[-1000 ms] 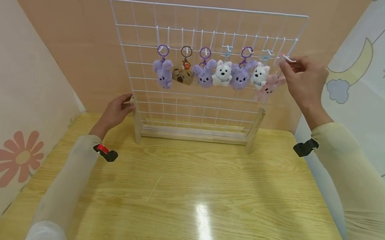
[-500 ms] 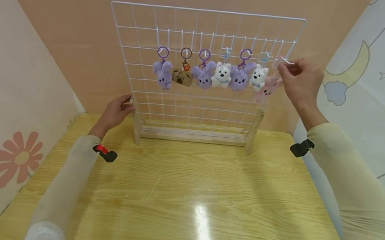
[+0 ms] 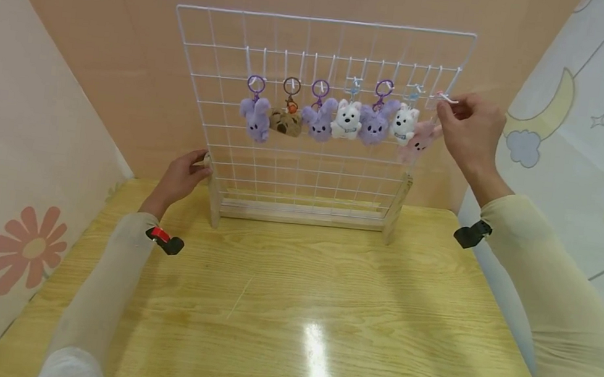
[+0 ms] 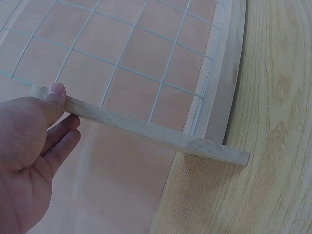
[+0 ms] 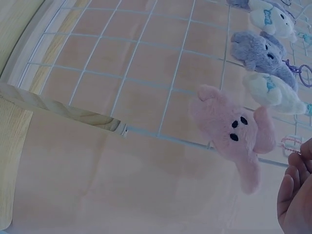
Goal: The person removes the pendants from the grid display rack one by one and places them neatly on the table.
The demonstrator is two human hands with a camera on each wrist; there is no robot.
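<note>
A white wire grid rack [image 3: 327, 19] stands on wooden legs at the back of the table. My left hand [image 3: 179, 177] grips the top of its left wooden leg [image 4: 146, 129] between thumb and fingers. At the rack's right end, my right hand [image 3: 473, 133] pinches the pink chain at the top of a pink plush bunny keychain [image 5: 231, 126], beside a white hook [image 3: 448, 98]. The chain is partly hidden by the fingers. The bunny hangs at the grid's right edge, slightly behind a white dog keychain [image 3: 403, 124].
Other plush keychains hang in a row on hooks: purple bunnies [image 3: 375, 125], another white dog [image 3: 347, 119] and a brown one [image 3: 285, 122]. The wood-grain table [image 3: 268, 290] spreads in front. A patterned wall [image 3: 571, 182] is close on the right.
The head view has shifted slightly, so the rack and right hand appear a little lower, and the hand farther left. Both hands keep their holds; the keychains hang as before.
</note>
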